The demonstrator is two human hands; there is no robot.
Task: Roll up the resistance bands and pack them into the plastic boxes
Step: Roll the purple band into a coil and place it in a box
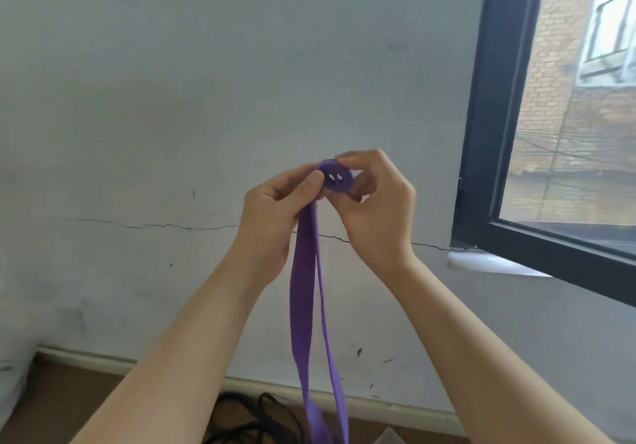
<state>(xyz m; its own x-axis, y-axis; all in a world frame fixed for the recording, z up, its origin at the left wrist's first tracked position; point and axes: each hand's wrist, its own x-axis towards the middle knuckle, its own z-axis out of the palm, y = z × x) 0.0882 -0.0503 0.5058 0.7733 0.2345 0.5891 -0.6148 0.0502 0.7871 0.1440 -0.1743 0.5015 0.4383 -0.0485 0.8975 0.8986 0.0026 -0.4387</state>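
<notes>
A pale wall (172, 99) with a thin horizontal crack (165, 226) filled the background, a dark-framed window (488, 133) stood at the right, and a strip of brown floor (75, 385) ran below the skirting. Both hands were raised in front of the wall. The purple resistance band (304, 306) was held in the air between them, its top wound into a small coil. The left hand (275, 209) pinched the coil's left side with thumb and curled fingers. The right hand (375, 199) pinched its right side and top edge. Two loose strands hung straight down between the forearms and out of view. Some black cords (254, 419) lay on the floor beneath.
</notes>
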